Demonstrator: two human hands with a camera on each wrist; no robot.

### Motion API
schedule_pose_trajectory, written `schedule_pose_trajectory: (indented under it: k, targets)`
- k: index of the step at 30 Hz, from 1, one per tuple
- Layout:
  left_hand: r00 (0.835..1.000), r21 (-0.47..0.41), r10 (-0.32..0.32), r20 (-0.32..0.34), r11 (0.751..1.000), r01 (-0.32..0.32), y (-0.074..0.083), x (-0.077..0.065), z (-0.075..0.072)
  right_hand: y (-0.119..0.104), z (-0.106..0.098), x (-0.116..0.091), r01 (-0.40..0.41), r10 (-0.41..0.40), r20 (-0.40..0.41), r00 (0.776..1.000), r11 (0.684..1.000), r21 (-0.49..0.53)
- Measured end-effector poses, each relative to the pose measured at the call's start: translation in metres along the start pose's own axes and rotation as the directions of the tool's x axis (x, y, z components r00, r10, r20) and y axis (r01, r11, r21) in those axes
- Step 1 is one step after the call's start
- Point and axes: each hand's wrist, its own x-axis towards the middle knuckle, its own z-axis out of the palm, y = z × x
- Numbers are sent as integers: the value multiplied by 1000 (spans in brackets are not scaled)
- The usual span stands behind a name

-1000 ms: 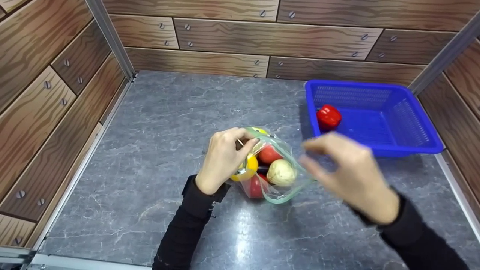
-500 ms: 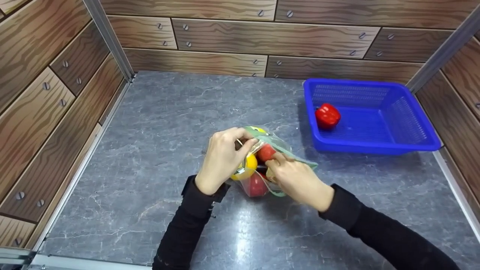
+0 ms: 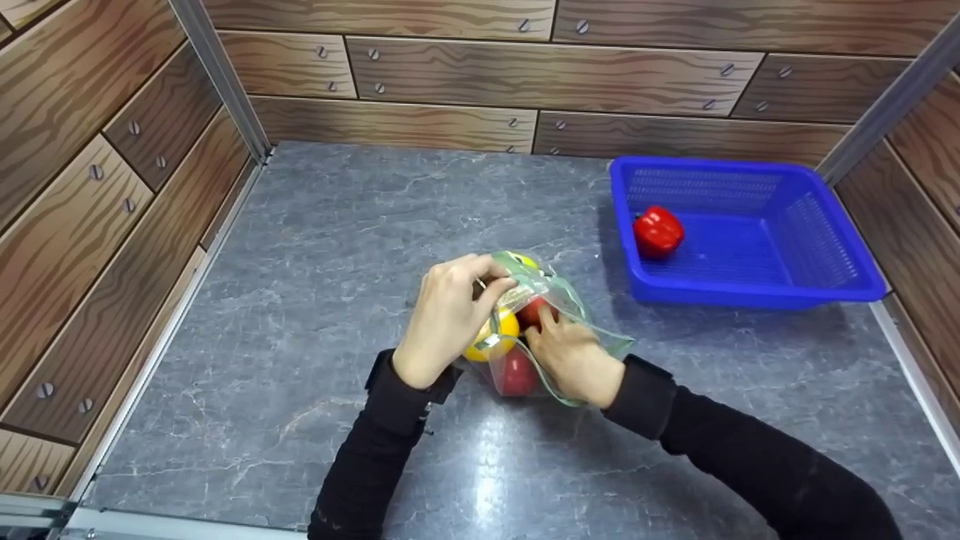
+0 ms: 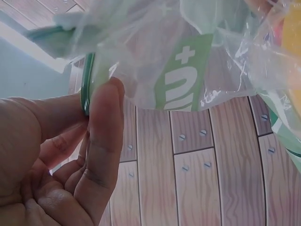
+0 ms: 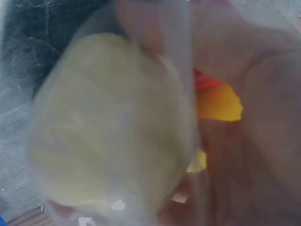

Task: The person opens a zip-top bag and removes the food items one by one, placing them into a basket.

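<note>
Bag (image 3: 534,281), centre frame!
I see the left hand (image 3: 450,319) pinching its left side; the right hand (image 3: 574,356) is inside by a red fruit (image 3: 531,309), how open or gripping what, I can't tell.

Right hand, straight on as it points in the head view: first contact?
Probably the red round item just ahead of the right hand, in the clear bag; depth is unclear.
</note>
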Motion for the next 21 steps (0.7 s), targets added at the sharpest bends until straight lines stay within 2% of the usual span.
schedule_pose_trajectory:
  k: [2, 5, 8, 10, 15, 18, 21]
  targets:
    - [1000, 1, -1, -8, 1000, 1, 0, 0, 0, 1, -1, 1, 6, -5, 24, 1000, 1000, -17]
    - [1000, -7, -3, -31, 1000, 3, 0, 0, -1, 5, -4, 0, 52, -63, -72, 995, 988, -143]
    - [999, -12, -2, -39, 1000, 1, -1, 0, -2, 9, -12, -4, 76, -141, -229, 963, 959, -274]
    - [999, -18, -1, -36, 1000, 0, -1, -1, -3, 10, -22, -9, 60, -157, -334, 929, 957, -283]
    - [999, -35, 5, -43, 999, -6, -2, -1, -4, 11, -63, -29, 99, -132, -462, 877, 990, -96]
    - [999, -29, 8, -53, 1000, -9, -2, 0, -5, 17, -86, -43, 153, -127, -483, 866, 988, 15]
    - [998, -22, 10, -55, 1000, -11, -2, 0, -5, 27, -101, -55, 175, -85, -515, 853, 976, 128]
